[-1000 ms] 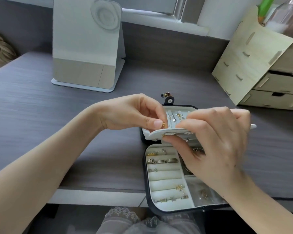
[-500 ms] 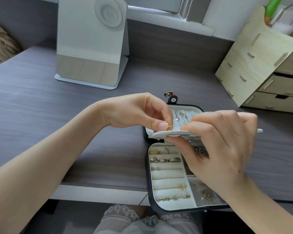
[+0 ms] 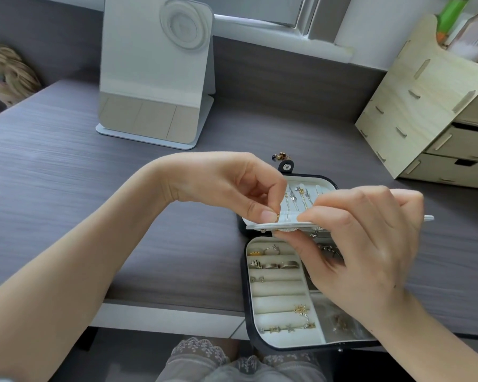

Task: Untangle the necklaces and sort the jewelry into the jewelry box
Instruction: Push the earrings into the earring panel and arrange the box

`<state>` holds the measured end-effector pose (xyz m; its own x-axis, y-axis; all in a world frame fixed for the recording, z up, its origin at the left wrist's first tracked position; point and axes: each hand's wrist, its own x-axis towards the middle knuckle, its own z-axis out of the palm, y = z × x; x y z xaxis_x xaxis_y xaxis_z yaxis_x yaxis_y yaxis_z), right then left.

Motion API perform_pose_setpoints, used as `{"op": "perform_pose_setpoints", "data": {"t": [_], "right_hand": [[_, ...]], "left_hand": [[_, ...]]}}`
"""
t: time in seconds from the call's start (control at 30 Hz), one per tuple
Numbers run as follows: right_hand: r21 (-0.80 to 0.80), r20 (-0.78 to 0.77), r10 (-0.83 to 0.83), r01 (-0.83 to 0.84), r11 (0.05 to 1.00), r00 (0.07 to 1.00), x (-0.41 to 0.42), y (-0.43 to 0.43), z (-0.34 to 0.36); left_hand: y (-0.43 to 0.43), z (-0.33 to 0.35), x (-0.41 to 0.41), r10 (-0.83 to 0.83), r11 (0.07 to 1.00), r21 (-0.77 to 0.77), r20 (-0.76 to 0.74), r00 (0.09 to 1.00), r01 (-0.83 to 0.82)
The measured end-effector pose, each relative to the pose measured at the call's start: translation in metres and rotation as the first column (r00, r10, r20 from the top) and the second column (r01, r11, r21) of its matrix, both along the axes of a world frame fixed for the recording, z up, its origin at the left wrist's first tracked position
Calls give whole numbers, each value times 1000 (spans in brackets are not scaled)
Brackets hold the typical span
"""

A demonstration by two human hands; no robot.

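Observation:
A dark jewelry box with a cream lining lies open at the desk's front edge. Its ring rolls hold several rings and gold star pieces; necklaces hang in the lid. A white inner flap is lifted level over the box. My right hand pinches that flap from the right, thumb underneath. My left hand pinches a small gold earring against the flap's upper face. The right compartments are largely hidden by my right hand.
A small pile of loose jewelry lies on the grey desk just behind the box's snap tab. A standing mirror is at the back left, a wooden drawer organiser at the back right.
The hands hold the same grips on the flap and the earring. The view has shifted slightly, so everything sits a little lower and further right in the picture.

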<state>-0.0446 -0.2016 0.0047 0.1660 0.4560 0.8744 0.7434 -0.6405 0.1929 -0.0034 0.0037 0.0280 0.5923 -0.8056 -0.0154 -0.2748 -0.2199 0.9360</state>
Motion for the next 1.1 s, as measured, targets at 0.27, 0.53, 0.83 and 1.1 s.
{"op": "perform_pose_setpoints", "data": {"t": [0.27, 0.53, 0.83, 1.1], "right_hand": [[-8, -4, 12, -12, 1000, 1000, 0, 1, 1], [15, -36, 33, -32, 999, 999, 1, 0, 1], [39, -61, 1, 1, 999, 998, 6, 1, 3], [50, -71, -3, 7, 999, 998, 6, 1, 3]], "left_hand": [[-11, 7, 3, -74, 995, 63, -5, 997, 75], [-9, 6, 4, -71, 995, 69, -54, 996, 75], [-13, 6, 3, -20, 1000, -1, -108, 994, 20], [-10, 8, 1, 36, 998, -41, -93, 995, -39]]}}
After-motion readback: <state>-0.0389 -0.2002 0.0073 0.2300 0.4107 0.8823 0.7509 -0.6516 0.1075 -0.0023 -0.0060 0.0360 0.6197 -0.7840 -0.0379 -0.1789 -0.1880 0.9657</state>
